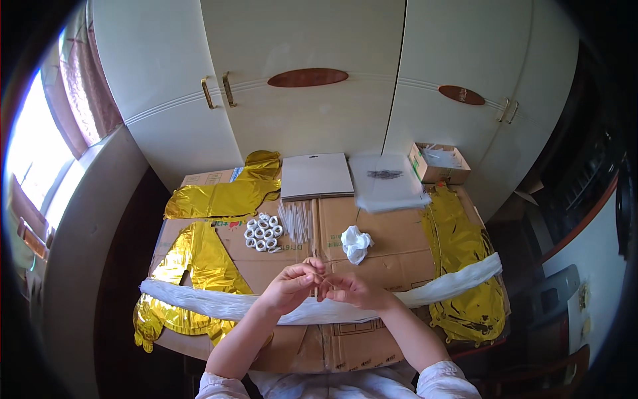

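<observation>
My left hand and my right hand meet at the middle of the table, fingertips pinched close together. Something thin seems to be between them, too fine to make out. Below the hands a long bundle of white strands stretches across the table from left to right, passing behind my forearms. Just beyond my right hand lies a crumpled white piece, perhaps thin film or cloth. Past my left hand sit several small white ring-shaped rolls, beside a row of clear straws.
Flat gold foil balloons lie at the far left, near left and right on the cardboard-covered table. Toward the back are grey card sheets, clear plastic bags and an open box. Cream cabinets stand behind.
</observation>
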Tool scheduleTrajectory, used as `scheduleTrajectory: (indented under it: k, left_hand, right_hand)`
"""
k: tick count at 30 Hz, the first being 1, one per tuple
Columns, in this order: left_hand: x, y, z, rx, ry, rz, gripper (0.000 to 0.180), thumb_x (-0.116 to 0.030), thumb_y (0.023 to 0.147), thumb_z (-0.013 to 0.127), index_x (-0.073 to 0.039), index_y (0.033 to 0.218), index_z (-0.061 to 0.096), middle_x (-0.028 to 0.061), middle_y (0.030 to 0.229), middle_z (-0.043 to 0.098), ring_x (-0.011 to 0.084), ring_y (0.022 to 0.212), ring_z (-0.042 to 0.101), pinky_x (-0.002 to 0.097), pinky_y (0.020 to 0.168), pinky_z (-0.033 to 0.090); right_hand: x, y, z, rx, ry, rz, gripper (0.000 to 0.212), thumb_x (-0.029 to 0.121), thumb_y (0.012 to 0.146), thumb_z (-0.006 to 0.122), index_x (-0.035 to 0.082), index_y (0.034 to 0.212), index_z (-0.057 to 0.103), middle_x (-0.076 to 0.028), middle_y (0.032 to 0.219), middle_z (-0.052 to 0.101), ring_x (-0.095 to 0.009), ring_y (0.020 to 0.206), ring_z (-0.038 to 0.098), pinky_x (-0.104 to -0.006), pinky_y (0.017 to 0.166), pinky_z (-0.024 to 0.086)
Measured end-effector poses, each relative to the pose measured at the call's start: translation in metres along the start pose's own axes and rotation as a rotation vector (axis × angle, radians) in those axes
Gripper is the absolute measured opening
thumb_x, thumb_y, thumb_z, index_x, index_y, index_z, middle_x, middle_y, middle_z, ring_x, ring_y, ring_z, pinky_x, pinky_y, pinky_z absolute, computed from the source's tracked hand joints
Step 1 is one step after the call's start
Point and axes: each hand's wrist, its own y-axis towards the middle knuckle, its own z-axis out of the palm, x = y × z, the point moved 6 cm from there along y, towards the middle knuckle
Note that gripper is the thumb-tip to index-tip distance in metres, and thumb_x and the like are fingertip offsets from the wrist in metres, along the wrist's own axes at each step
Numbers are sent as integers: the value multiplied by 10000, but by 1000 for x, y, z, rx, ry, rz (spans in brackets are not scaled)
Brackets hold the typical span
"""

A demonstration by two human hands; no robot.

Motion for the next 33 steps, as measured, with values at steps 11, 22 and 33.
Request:
scheduleTrajectory:
  k: [11,22,33]
  left_hand:
    - [-28,-14,9,145,-308,348,96,-198,850,569,-112,824,602,-1,750,539,161,806,441,317,771,343]
    - [-30,-18,2,192,-354,363,232,-202,858,537,-113,1069,573,33,1006,608,168,912,461,306,804,328]
    - [-46,-12,5,-525,1921,292,152,-175,834,548,-69,940,569,68,897,584,232,903,496,362,837,315]
  right_hand:
    - [14,-34,-50,-158,-45,165,114,103,811,600,-7,785,611,-42,683,592,-75,571,525,-210,524,425]
    - [32,-50,-64,-120,90,43,91,80,802,595,6,750,610,8,577,523,-31,454,422,-172,401,318]
    - [21,-33,-51,-268,104,122,139,116,850,571,-16,843,616,23,565,488,-35,480,413,-178,444,317]
